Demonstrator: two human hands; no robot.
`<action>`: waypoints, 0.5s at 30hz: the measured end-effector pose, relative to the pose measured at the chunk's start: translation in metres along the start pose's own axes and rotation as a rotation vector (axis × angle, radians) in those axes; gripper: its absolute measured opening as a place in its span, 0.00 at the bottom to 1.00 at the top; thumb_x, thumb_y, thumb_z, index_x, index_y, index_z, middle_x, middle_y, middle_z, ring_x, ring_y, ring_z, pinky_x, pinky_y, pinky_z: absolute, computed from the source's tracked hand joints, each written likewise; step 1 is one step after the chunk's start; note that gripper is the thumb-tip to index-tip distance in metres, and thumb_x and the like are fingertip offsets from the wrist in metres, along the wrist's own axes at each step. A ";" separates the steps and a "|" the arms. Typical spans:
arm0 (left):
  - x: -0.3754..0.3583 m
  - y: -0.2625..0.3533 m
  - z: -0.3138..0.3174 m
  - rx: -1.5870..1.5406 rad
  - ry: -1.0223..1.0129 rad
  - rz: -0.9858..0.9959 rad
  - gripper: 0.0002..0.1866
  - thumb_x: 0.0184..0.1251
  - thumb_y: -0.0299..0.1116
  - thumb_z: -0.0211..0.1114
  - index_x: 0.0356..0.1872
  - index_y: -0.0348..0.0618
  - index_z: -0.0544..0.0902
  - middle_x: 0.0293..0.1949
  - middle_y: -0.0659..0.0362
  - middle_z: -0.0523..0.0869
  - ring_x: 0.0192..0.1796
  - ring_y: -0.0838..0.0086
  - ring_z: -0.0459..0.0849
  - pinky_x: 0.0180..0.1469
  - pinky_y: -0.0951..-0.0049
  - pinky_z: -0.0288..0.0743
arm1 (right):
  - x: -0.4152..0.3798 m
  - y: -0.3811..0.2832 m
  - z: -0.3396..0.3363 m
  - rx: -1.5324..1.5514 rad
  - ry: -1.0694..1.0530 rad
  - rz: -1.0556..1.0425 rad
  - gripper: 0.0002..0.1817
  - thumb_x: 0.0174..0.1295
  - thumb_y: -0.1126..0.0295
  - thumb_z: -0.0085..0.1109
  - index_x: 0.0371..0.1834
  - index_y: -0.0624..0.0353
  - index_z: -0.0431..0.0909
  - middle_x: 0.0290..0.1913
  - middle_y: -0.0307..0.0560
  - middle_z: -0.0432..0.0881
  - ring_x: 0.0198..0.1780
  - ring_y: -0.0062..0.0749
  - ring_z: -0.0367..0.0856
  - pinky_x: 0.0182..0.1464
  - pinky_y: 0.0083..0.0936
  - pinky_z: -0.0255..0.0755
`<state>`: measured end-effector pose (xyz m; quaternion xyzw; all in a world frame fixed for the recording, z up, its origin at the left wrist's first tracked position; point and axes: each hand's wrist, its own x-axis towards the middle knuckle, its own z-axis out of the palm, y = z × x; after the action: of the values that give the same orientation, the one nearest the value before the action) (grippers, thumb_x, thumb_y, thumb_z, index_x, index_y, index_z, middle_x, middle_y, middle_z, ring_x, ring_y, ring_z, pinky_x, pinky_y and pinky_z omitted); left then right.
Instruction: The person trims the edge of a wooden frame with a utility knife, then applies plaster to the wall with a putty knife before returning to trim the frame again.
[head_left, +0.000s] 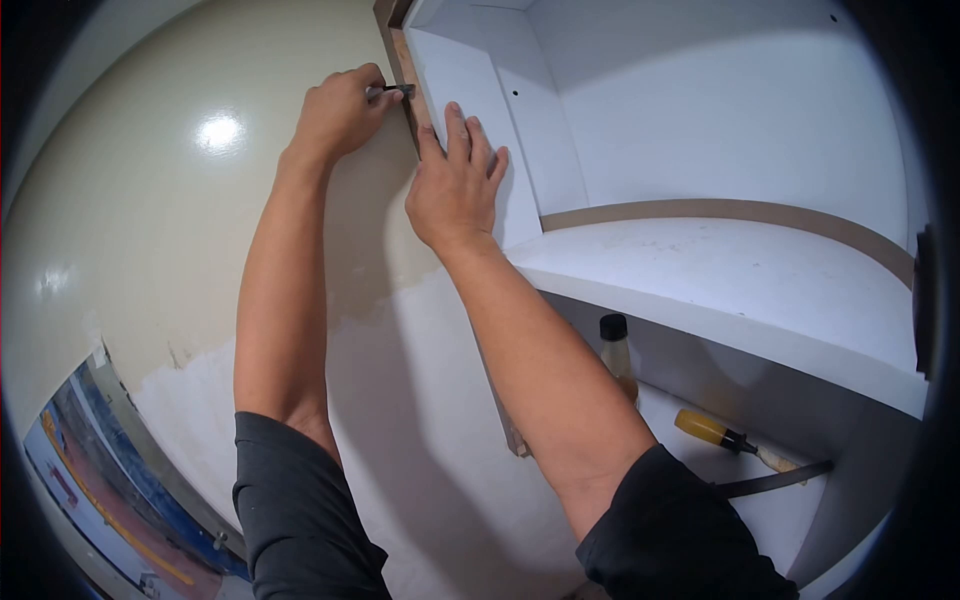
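Observation:
My left hand (pixel 343 108) is closed around a small thin tool (pixel 398 90). Its dark end touches the narrow brown edge strip (pixel 407 68) along the front of a white cabinet. What kind of tool it is does not show clearly, as most of it is hidden in my fingers. My right hand (pixel 456 190) lies with fingers spread on the white side panel (pixel 512 205), just below and to the right of the tool. The thumb rests near the brown strip, and nothing is held in this hand.
A white shelf (pixel 700 265) with a brown-edged back juts out at right. Below it are a black-capped bottle (pixel 614 345), a yellow-handled tool (pixel 702 427) and a dark strip (pixel 775 482). A glossy cream wall (pixel 130 200) with a white lower part stands at left.

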<state>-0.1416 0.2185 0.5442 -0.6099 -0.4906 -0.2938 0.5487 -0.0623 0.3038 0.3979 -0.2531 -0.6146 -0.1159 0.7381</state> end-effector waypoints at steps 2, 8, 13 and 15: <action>-0.002 0.001 0.001 0.052 0.007 0.014 0.17 0.68 0.48 0.68 0.40 0.43 0.86 0.33 0.52 0.90 0.40 0.55 0.88 0.44 0.56 0.78 | -0.001 0.000 0.000 -0.005 -0.003 -0.001 0.30 0.65 0.71 0.53 0.73 0.53 0.70 0.82 0.48 0.54 0.81 0.48 0.49 0.77 0.70 0.38; -0.002 0.004 0.002 0.084 -0.034 -0.040 0.19 0.69 0.51 0.67 0.41 0.43 0.86 0.32 0.54 0.90 0.39 0.56 0.88 0.45 0.58 0.78 | -0.001 0.001 0.000 -0.009 -0.014 -0.006 0.30 0.64 0.72 0.54 0.73 0.53 0.69 0.82 0.49 0.53 0.81 0.49 0.49 0.77 0.70 0.38; 0.001 -0.001 0.002 0.047 -0.037 -0.060 0.21 0.69 0.52 0.66 0.41 0.41 0.86 0.33 0.53 0.91 0.39 0.55 0.89 0.46 0.58 0.78 | 0.000 0.000 0.001 -0.020 -0.016 -0.002 0.30 0.64 0.72 0.54 0.73 0.52 0.69 0.82 0.49 0.53 0.81 0.49 0.49 0.76 0.70 0.39; 0.002 0.000 0.001 0.059 -0.046 -0.070 0.21 0.69 0.51 0.66 0.41 0.40 0.86 0.33 0.52 0.91 0.40 0.55 0.89 0.46 0.58 0.78 | 0.000 0.000 0.001 -0.019 -0.009 -0.005 0.30 0.64 0.72 0.54 0.73 0.52 0.69 0.82 0.49 0.53 0.81 0.49 0.49 0.76 0.70 0.39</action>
<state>-0.1414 0.2200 0.5458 -0.5824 -0.5326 -0.2842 0.5444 -0.0632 0.3047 0.3980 -0.2589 -0.6175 -0.1223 0.7326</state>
